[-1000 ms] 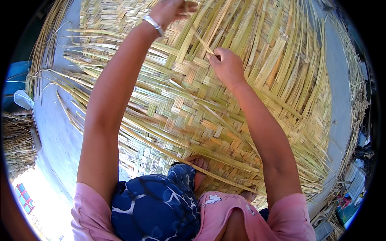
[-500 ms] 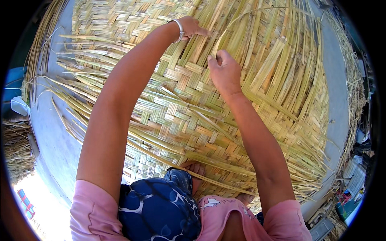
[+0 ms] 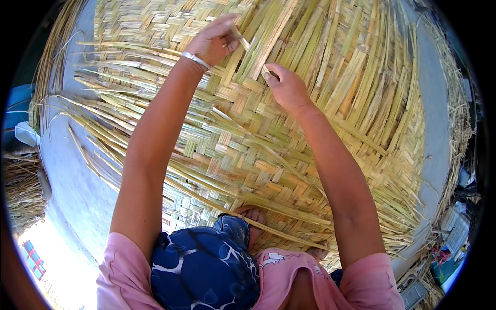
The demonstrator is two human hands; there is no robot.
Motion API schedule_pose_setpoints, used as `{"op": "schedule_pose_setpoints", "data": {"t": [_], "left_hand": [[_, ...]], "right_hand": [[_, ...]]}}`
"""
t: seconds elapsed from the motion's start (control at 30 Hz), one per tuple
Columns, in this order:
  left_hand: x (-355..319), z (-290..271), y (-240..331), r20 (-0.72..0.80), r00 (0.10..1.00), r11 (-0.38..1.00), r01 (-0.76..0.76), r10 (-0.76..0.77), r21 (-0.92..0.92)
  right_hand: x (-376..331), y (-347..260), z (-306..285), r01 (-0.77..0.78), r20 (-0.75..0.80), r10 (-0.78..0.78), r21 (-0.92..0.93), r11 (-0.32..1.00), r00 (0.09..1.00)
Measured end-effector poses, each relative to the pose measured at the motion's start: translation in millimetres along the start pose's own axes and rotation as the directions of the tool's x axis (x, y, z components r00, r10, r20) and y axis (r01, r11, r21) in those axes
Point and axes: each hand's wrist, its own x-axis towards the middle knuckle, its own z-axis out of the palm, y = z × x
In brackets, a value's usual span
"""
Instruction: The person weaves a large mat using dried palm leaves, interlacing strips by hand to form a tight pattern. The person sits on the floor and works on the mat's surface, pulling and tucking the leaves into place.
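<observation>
A large woven mat of flat, yellow-green reed strips spreads under both my hands. At its upper middle my left hand, with a silver bangle at the wrist, is closed on a short pale reed strip. This strip slants up off the mat. Lower and to the right, my right hand pinches the end of another reed strip between thumb and forefinger. Long unwoven strips run up and away from between the hands. The fingers of my left hand are slightly blurred.
Loose strip ends stick out past the mat's left side over a grey floor. My bare foot rests on the mat. A bundle of thin stalks lies at far left; straw and clutter line the right.
My left hand has drawn back to the left and now holds a strip. My right hand has shifted slightly left; the long curved strip that rose from it no longer arches above the mat.
</observation>
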Motion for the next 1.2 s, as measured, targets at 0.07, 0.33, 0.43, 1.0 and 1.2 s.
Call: {"op": "schedule_pose_setpoints", "data": {"t": [0.07, 0.33, 0.43, 1.0, 1.2], "left_hand": [[-13, -12, 5, -0.186, 0.977, 0.969, -0.140, 0.103, -0.202], [-62, -48, 61, -0.397, 0.899, 0.954, -0.262, 0.187, -0.145], [-80, -60, 69, -0.327, 0.922, 0.963, -0.251, 0.208, -0.095], [-47, -132, 170, -0.695, 0.645, 0.873, 0.087, 0.318, 0.480], [-66, -195, 258, -0.807, 0.066, 0.809, -0.004, 0.587, 0.588]], "right_hand": [[0, -2, 1, -0.013, 0.004, 0.014, -0.037, 0.999, 1.000], [-17, -5, 9, 0.074, -0.125, -0.075, -0.012, 0.997, 0.989], [-26, -2, 16, 0.171, -0.145, -0.193, -0.151, 0.974, 0.970], [-45, -9, 39, 0.306, 0.009, -0.424, -0.705, 0.640, 0.906], [-45, -10, 35, 0.308, -0.002, -0.434, -0.700, 0.644, 0.901]]}}
